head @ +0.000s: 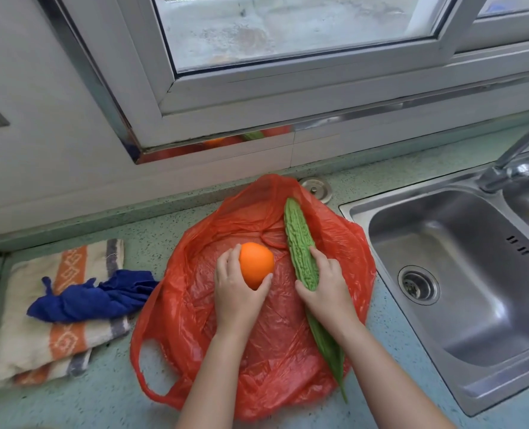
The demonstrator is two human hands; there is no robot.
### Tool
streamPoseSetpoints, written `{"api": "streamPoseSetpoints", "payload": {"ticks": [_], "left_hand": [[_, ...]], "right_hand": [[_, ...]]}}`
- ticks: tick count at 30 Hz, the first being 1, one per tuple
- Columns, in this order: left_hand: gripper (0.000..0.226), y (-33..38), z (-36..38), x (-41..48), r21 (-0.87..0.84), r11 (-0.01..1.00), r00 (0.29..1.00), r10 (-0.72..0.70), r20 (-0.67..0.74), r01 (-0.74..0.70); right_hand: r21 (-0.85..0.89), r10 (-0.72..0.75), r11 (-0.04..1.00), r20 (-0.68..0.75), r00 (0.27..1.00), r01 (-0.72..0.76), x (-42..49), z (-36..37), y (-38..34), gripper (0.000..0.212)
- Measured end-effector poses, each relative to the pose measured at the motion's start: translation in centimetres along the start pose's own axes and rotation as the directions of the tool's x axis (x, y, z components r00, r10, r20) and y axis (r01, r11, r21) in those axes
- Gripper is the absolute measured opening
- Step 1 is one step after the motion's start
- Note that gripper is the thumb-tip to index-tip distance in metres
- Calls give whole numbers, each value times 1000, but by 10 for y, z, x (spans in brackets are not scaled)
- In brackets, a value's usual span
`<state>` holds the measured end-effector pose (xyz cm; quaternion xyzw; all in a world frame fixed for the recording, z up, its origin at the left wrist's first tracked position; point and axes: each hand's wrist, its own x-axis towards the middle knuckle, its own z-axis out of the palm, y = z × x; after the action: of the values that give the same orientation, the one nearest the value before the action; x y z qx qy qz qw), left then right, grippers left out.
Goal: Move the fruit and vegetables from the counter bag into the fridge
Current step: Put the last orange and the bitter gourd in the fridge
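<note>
A red plastic bag (204, 305) lies spread open and flat on the speckled green counter (102, 404). My left hand (237, 292) grips an orange (256, 267) in the middle of the bag, fingers curled round its near side. A long bumpy green bitter gourd (299, 243) lies lengthwise along the bag's right side, its thin tail reaching toward me. My right hand (326, 284) wraps round the gourd's middle. The fridge is out of view.
A folded striped towel (65, 345) with a crumpled blue cloth (93, 297) on it lies left of the bag. A steel sink (461, 274) with a tap (505, 168) sits right. A round metal cap (316, 188) lies behind the bag, under the window.
</note>
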<state>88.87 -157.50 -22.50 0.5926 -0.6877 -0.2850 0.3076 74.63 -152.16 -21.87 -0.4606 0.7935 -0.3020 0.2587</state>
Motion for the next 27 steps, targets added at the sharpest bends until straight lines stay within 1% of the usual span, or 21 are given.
{"api": "streamPoseSetpoints", "payload": {"ticks": [5, 9, 12, 16, 21, 24, 27], "left_hand": [[76, 10, -12, -24, -63, 998, 1000, -27, 9, 27], [75, 25, -26, -44, -136, 989, 999, -52, -2, 51], [74, 37, -36, -64, -187, 982, 999, -42, -13, 39], [74, 52, -42, -88, -223, 975, 999, -10, -54, -2], [73, 81, -35, -113, -245, 967, 997, 65, -33, -71], [74, 103, -29, -128, -263, 956, 992, 126, -27, -128], [73, 128, -20, -147, -318, 932, 983, 183, 3, -172]], "right_hand": [[44, -30, 999, 40, 999, 28, -16, -17, -5, 70], [76, -57, 996, 27, 998, 55, -33, -31, -10, 69], [95, -93, 991, 19, 995, 91, -49, -42, -13, 68], [123, -127, 984, -12, 992, 128, -71, -62, -9, 68], [141, -161, 974, -108, 981, 176, -104, -98, 3, 67], [140, -138, 977, -166, 976, 162, -126, -125, 14, 67], [171, -103, 975, -214, 971, 141, -148, -156, 30, 67]]}}
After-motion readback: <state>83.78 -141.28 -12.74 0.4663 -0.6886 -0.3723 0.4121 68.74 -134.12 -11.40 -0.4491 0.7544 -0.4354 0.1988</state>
